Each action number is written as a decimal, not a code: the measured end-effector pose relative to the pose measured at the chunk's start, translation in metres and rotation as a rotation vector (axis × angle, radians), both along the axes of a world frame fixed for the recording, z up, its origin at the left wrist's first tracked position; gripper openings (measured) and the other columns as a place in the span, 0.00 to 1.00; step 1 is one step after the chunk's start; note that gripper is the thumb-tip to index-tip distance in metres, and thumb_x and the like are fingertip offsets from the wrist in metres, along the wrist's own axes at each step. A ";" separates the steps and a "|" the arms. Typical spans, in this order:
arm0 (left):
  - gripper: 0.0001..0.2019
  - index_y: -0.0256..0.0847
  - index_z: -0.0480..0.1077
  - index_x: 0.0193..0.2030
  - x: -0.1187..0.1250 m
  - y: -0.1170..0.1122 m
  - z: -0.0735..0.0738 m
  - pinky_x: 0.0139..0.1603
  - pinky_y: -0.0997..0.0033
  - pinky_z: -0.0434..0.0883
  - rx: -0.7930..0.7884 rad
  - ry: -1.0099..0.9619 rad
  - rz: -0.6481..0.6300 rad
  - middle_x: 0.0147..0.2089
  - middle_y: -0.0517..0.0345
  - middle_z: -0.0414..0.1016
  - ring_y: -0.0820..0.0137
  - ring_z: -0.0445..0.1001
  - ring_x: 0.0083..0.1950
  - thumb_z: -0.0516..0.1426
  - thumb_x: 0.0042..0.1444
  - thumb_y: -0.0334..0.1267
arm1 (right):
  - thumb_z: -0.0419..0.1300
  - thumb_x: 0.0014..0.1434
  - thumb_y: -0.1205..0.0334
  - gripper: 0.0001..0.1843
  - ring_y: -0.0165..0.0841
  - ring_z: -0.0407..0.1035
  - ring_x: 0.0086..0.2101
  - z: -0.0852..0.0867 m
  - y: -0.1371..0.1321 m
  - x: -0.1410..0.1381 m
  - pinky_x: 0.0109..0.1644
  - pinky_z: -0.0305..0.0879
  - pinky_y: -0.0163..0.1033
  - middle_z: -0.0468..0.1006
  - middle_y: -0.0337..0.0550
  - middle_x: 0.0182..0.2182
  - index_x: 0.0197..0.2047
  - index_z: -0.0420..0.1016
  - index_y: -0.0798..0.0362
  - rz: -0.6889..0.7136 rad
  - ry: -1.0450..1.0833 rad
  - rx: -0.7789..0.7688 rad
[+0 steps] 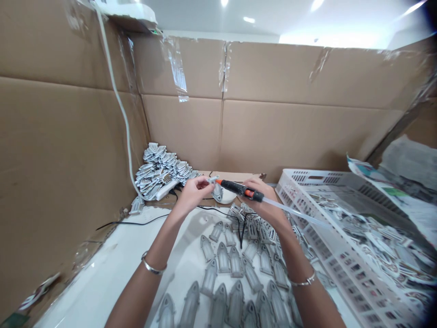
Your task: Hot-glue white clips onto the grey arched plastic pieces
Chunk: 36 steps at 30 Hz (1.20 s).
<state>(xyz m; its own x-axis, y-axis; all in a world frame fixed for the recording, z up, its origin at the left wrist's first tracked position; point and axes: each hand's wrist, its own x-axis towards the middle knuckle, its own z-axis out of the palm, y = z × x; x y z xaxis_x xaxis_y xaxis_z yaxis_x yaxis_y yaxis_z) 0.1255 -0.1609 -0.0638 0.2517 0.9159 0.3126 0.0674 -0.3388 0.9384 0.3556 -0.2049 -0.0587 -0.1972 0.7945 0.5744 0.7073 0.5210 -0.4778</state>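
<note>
My left hand (pixel 194 193) pinches a small pale flat piece (pixel 213 179) between thumb and fingers. My right hand (pixel 262 197) is wrapped round a black and orange hot glue gun (pixel 235 187), and its orange nozzle touches or nearly touches that piece. A long clear glue stick (pixel 295 211) sticks out of the gun's back end. Just below the nozzle a grey pointed piece (pixel 217 193) shows in front of a round white object (pixel 228 197); I cannot tell whether it is joined to the pinched piece. Many grey translucent pointed pieces (pixel 223 258) lie in loose rows between my forearms.
Stacked pale flat pieces (pixel 160 168) are heaped at the back left. A white plastic basket (pixel 316 241) full of similar pieces stands on the right. Black cable (pixel 143 222) crosses the white tabletop (pixel 112 259). Cardboard walls (pixel 273 132) enclose the back and left.
</note>
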 end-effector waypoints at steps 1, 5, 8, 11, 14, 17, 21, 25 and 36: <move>0.12 0.36 0.76 0.35 0.000 0.000 0.000 0.39 0.70 0.66 0.001 -0.003 -0.003 0.32 0.56 0.77 0.69 0.72 0.34 0.63 0.49 0.44 | 0.58 0.55 0.61 0.04 0.36 0.69 0.38 -0.001 0.000 0.000 0.40 0.61 0.40 0.77 0.42 0.36 0.32 0.73 0.49 0.000 0.005 0.004; 0.14 0.35 0.77 0.38 -0.002 -0.001 0.001 0.41 0.69 0.67 -0.001 -0.006 0.002 0.35 0.54 0.79 0.68 0.74 0.36 0.63 0.49 0.44 | 0.59 0.55 0.62 0.03 0.36 0.69 0.39 -0.003 0.001 0.002 0.41 0.61 0.40 0.77 0.42 0.37 0.33 0.74 0.49 -0.014 0.019 0.009; 0.14 0.35 0.77 0.38 -0.002 -0.001 0.002 0.43 0.69 0.68 -0.007 -0.020 -0.002 0.36 0.54 0.80 0.67 0.74 0.37 0.63 0.49 0.44 | 0.59 0.54 0.62 0.03 0.36 0.69 0.38 -0.003 0.002 0.002 0.40 0.61 0.40 0.77 0.42 0.36 0.32 0.74 0.49 -0.022 0.018 0.007; 0.12 0.36 0.77 0.36 -0.002 -0.001 0.003 0.43 0.69 0.68 -0.007 -0.030 -0.006 0.35 0.55 0.79 0.68 0.74 0.36 0.63 0.49 0.43 | 0.59 0.54 0.62 0.03 0.36 0.69 0.38 -0.003 0.002 0.001 0.40 0.61 0.40 0.77 0.42 0.36 0.32 0.73 0.49 -0.015 0.023 0.009; 0.11 0.36 0.76 0.35 -0.002 -0.002 0.003 0.41 0.70 0.68 -0.006 -0.022 -0.005 0.33 0.56 0.79 0.69 0.74 0.35 0.63 0.49 0.43 | 0.58 0.54 0.62 0.03 0.36 0.69 0.38 -0.003 0.001 0.001 0.41 0.61 0.40 0.77 0.42 0.36 0.32 0.73 0.49 -0.013 0.022 0.014; 0.12 0.36 0.76 0.36 -0.002 -0.003 0.002 0.41 0.70 0.68 -0.007 -0.010 -0.001 0.34 0.56 0.79 0.69 0.74 0.35 0.63 0.49 0.43 | 0.58 0.54 0.62 0.03 0.36 0.69 0.38 -0.002 0.001 0.000 0.40 0.61 0.40 0.77 0.42 0.36 0.31 0.73 0.49 -0.013 0.012 0.010; 0.11 0.37 0.76 0.33 -0.001 -0.003 0.003 0.39 0.70 0.68 0.002 -0.008 0.009 0.32 0.58 0.77 0.69 0.73 0.34 0.63 0.49 0.44 | 0.57 0.54 0.62 0.03 0.35 0.68 0.37 -0.001 0.000 -0.001 0.39 0.60 0.40 0.76 0.41 0.35 0.30 0.72 0.49 -0.023 0.000 -0.001; 0.10 0.37 0.75 0.32 -0.001 -0.003 0.004 0.38 0.71 0.68 -0.003 -0.011 0.002 0.31 0.59 0.77 0.70 0.72 0.32 0.63 0.49 0.43 | 0.57 0.54 0.62 0.03 0.35 0.68 0.37 -0.001 0.000 -0.002 0.39 0.59 0.40 0.76 0.41 0.35 0.31 0.72 0.48 -0.023 -0.009 -0.003; 0.12 0.36 0.75 0.35 -0.001 0.000 0.000 0.39 0.70 0.67 -0.004 0.008 -0.016 0.32 0.57 0.77 0.69 0.73 0.34 0.63 0.50 0.43 | 0.57 0.54 0.61 0.03 0.36 0.69 0.38 -0.002 0.001 -0.002 0.40 0.60 0.40 0.76 0.42 0.35 0.31 0.71 0.48 -0.023 -0.001 -0.008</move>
<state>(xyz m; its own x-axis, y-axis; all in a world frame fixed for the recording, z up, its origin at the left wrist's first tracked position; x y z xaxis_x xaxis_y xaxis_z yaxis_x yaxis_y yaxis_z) 0.1242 -0.1608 -0.0633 0.2692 0.9129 0.3070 0.0691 -0.3363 0.9392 0.3538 -0.2037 -0.0604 -0.1796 0.8033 0.5678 0.7198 0.5007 -0.4808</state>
